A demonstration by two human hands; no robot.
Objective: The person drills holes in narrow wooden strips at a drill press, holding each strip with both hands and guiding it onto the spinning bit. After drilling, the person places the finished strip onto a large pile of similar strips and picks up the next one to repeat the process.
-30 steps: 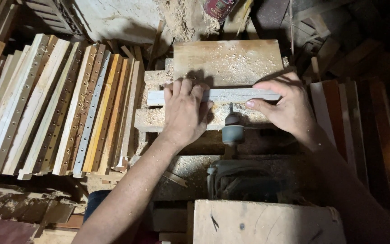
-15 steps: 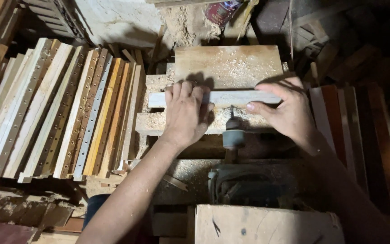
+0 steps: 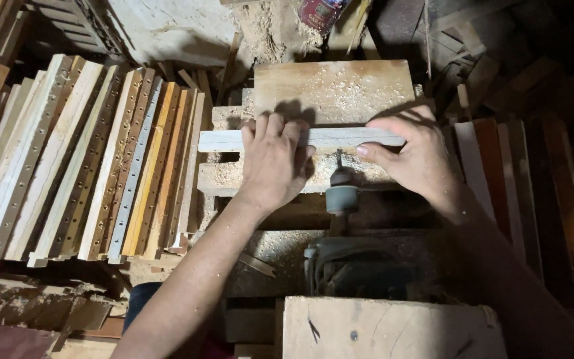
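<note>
two hands press one pale wooden strip flat across the dusty block, left hand with fingers together on top, right hand pinching its end, so it stays steady against the drill chuck.

A red labelled can stands at the top edge amid sawdust.

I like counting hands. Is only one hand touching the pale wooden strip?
No, both the left hand and right hand press on the pale wooden strip.
</note>
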